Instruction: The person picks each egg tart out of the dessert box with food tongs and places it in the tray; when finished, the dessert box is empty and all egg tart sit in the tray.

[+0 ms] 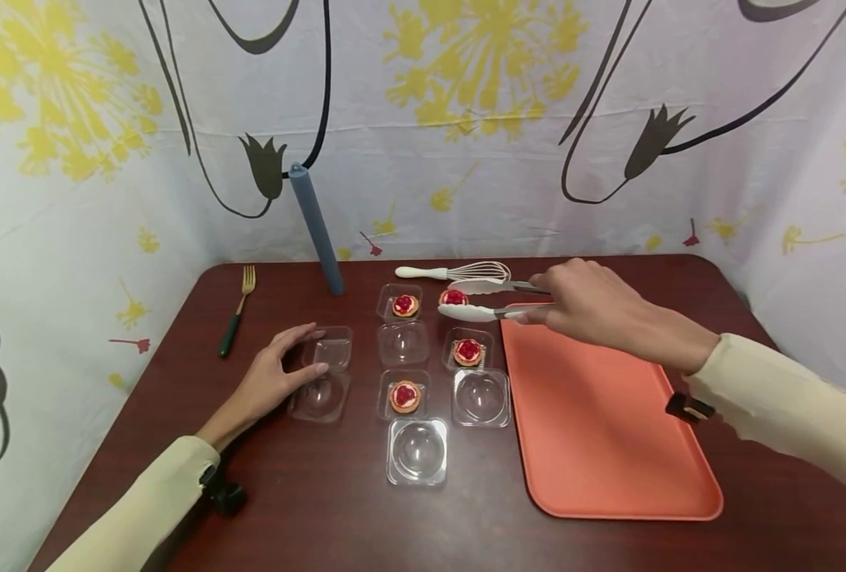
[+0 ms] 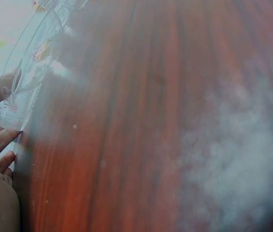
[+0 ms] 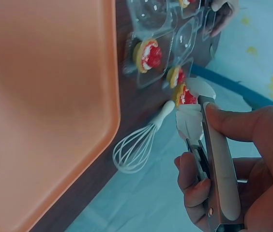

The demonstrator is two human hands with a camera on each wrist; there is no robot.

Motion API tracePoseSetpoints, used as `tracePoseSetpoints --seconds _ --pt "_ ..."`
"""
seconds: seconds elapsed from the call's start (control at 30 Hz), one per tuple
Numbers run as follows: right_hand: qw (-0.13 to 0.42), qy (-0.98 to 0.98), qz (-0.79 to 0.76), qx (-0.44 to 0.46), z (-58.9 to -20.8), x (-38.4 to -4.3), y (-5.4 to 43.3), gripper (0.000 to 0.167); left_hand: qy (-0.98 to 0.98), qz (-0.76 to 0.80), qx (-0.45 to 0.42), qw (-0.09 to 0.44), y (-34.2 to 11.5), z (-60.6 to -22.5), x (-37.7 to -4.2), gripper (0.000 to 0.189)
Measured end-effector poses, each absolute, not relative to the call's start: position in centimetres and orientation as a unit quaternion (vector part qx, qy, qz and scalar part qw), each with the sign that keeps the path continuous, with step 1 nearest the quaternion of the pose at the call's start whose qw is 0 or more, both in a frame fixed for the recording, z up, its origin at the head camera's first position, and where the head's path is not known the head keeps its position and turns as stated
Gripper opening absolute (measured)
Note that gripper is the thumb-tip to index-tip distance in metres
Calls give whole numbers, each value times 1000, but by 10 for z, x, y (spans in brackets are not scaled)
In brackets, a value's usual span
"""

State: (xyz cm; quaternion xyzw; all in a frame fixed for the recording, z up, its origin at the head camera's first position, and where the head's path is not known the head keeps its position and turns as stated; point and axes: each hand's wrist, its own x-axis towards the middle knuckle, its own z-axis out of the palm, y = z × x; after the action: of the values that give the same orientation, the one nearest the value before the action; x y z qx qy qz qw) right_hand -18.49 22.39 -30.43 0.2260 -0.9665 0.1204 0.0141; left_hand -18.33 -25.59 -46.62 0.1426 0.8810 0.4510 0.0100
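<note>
My right hand grips a pair of tongs with white tips. Between those tips is a small red-topped tart, which also shows in the right wrist view. On the left, my left hand holds the edge of an open clear plastic container, thumb near its hinge and fingers along the far side. Its domed lid lies toward me. Three more open containers stand in the middle, each with a tart: one at the back, one at right, one in front.
An orange tray lies on the right under my right forearm. Behind the containers is a white whisk. A blue rolling pin stands out at the back left, and a green-handled fork lies at far left.
</note>
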Motion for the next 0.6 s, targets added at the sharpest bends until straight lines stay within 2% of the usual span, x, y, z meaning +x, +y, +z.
tracePoseSetpoints --seconds 0.17,0.3,0.4,0.53,0.6 --pt "18 -970 110 216 -308 -183 242 40 881 450 144 10 -257 -467 -184 81" --pt "10 -972 106 207 -310 -179 257 31 879 454 147 7 -256 -466 -184 79" --pt "8 -974 106 201 -312 -175 267 31 879 454 147 6 -256 -466 -185 79" --pt "1 -976 105 191 -315 -172 278 46 878 454 150 4 -257 -466 -185 79" --pt "-6 -977 106 186 -317 -170 283 48 878 454 151 4 -257 -466 -185 79"
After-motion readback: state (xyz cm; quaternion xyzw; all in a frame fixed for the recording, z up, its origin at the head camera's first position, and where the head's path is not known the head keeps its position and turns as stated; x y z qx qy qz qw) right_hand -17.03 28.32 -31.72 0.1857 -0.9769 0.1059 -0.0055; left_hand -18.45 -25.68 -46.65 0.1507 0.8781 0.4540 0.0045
